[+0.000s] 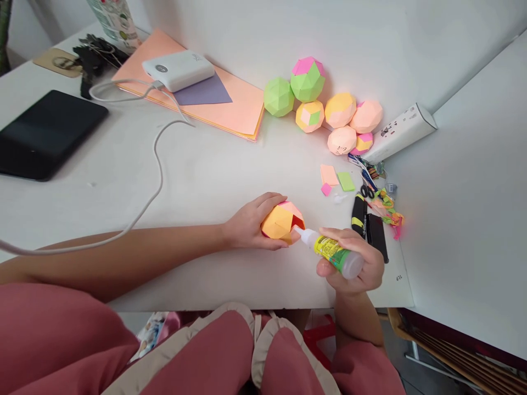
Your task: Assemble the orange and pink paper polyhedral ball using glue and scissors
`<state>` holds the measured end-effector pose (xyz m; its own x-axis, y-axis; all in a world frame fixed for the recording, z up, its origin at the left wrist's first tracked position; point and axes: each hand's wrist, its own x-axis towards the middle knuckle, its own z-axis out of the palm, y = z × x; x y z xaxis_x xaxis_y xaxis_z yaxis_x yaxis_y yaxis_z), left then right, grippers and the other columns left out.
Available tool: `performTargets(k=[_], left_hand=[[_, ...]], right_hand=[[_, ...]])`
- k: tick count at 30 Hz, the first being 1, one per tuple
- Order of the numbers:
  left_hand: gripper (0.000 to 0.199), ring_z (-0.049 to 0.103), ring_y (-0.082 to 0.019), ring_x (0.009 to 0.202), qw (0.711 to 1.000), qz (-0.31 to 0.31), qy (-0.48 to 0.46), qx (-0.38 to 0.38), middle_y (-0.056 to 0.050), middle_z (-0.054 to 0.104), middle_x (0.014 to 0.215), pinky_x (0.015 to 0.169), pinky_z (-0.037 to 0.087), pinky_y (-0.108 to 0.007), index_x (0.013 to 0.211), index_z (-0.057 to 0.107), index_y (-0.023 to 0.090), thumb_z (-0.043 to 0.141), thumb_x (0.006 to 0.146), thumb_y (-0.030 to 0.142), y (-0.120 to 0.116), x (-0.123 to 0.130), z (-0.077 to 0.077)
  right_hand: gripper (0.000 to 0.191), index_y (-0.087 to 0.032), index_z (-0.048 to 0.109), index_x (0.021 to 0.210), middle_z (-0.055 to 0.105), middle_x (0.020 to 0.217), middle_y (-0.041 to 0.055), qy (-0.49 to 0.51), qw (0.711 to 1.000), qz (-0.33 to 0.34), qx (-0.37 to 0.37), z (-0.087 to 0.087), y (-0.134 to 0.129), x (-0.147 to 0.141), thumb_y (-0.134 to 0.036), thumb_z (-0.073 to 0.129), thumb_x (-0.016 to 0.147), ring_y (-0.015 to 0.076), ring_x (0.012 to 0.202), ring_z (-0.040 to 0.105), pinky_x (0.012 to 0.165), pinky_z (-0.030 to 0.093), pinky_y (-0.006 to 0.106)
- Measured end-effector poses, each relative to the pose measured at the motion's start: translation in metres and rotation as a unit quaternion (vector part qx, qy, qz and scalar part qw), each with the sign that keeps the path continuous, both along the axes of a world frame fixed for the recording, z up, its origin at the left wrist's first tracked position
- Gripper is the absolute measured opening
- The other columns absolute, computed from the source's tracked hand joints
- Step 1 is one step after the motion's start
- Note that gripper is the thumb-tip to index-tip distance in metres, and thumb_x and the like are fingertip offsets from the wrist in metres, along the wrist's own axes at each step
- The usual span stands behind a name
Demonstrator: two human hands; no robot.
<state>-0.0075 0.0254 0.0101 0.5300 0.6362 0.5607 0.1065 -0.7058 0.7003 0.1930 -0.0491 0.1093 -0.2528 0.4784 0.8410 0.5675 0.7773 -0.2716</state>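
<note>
The left hand [255, 222] was closed around an orange and pink paper ball [278, 223], which was near the front edge of the white worktop [197, 186] and had one opening on its right side. The right hand [356, 262] was gripping a glue bottle [335, 253] in a tilted position, and its white nozzle [302, 232] was pointing to the left, at this opening. Behind the ball, some small paper pieces [329, 175] were lying flat, and farther back a group of finished paper balls [308, 80] was standing near the wall.
</note>
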Motion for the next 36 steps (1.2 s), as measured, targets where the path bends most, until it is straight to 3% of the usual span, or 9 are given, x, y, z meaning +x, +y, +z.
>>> performTargets(k=[16, 21, 26, 32, 36], left_hand=[[0.083, 0.058, -0.033, 0.117, 1.000, 0.002, -0.006, 0.003, -0.019, 0.055, 0.129, 0.095, 0.055, -0.051, 0.141, 0.036, 0.019, 0.074, 0.077, 0.056, 0.000, 0.000, 0.000], [0.083, 0.058, -0.033, 0.117, 1.000, -0.003, -0.016, 0.020, -0.021, 0.056, 0.128, 0.095, 0.055, -0.050, 0.140, 0.037, 0.016, 0.075, 0.077, 0.055, 0.000, 0.001, 0.000], [0.081, 0.059, -0.032, 0.115, 1.000, 0.003, -0.016, 0.017, -0.020, 0.056, 0.127, 0.093, 0.055, -0.050, 0.140, 0.037, 0.016, 0.073, 0.078, 0.056, 0.000, 0.001, 0.000], [0.085, 0.058, -0.033, 0.116, 1.000, -0.015, -0.011, 0.023, -0.020, 0.054, 0.128, 0.093, 0.055, -0.051, 0.143, 0.034, 0.018, 0.072, 0.078, 0.058, 0.002, 0.000, -0.002], [0.089, 0.057, -0.034, 0.117, 0.998, -0.041, -0.018, 0.047, -0.021, 0.054, 0.130, 0.094, 0.055, -0.052, 0.147, 0.030, 0.019, 0.070, 0.079, 0.060, 0.003, -0.001, -0.002]], right_hand=[[0.042, -0.019, 0.059, 0.111, 0.076, 0.084, 0.0065, -0.002, 1.000, -0.002, -0.012, 0.000, 0.000, 0.000, -0.044, 0.075, 0.082, 0.0219, 0.065, 0.075, 0.048, 0.061, 0.033], [0.044, -0.013, 0.062, 0.111, 0.076, 0.087, 0.0111, 0.021, 1.000, 0.012, -0.011, -0.001, 0.000, 0.001, -0.037, 0.081, 0.078, 0.0239, 0.071, 0.076, 0.052, 0.062, 0.034], [0.046, -0.017, 0.061, 0.115, 0.077, 0.089, 0.0087, 0.015, 0.999, 0.011, -0.026, -0.003, -0.002, 0.002, -0.041, 0.079, 0.079, 0.0232, 0.070, 0.075, 0.052, 0.062, 0.035], [0.038, -0.019, 0.066, 0.106, 0.077, 0.084, 0.0062, 0.109, 0.993, -0.035, -0.035, 0.003, 0.000, 0.010, -0.046, 0.077, 0.080, 0.0234, 0.069, 0.075, 0.057, 0.062, 0.038], [0.039, -0.023, 0.066, 0.101, 0.074, 0.078, 0.0034, 0.204, 0.975, -0.069, -0.058, 0.004, 0.006, 0.010, -0.054, 0.075, 0.079, 0.0225, 0.062, 0.073, 0.052, 0.060, 0.037]])
